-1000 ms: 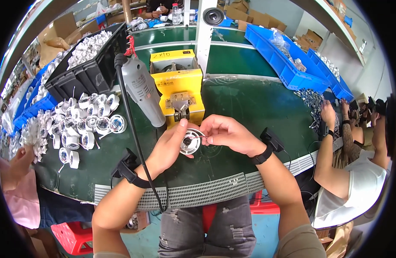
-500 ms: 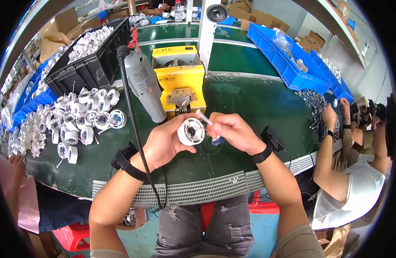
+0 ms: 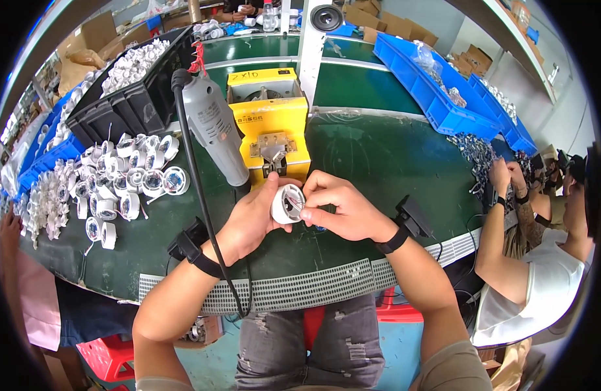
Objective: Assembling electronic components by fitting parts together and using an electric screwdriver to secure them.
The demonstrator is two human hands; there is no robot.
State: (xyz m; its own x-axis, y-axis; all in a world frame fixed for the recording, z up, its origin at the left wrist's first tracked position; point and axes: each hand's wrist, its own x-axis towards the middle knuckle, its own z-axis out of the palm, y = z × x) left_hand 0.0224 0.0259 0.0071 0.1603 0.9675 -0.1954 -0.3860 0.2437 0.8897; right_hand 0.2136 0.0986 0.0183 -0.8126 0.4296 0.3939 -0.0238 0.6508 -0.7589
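Note:
My left hand (image 3: 251, 216) is closed around a white round plastic housing (image 3: 279, 207), tilted so its open side faces right. Thin wires show inside the ring. At that opening, the fingers of my right hand (image 3: 345, 207) are pinched together on the wires; the exact grip is partly hidden by the fingers. A small blue piece (image 3: 320, 228) peeks out below my right hand. Just beyond both hands stands a yellow screw feeder (image 3: 274, 117). A grey electric screwdriver (image 3: 212, 124) hangs beside it, its black cable running down past my left forearm.
Many similar white housings with circuit boards (image 3: 127, 176) crowd the left of the green bench. Behind them stands a black crate (image 3: 127, 104) of white parts. Blue bins (image 3: 437, 98) and a pile of wired parts (image 3: 473, 159) are at right, where a co-worker's hands (image 3: 506, 173) work.
My right hand has moved left and in to the housing, bringing the white connector end and wires from beside it to its opening. The housing has turned slightly in my left hand.

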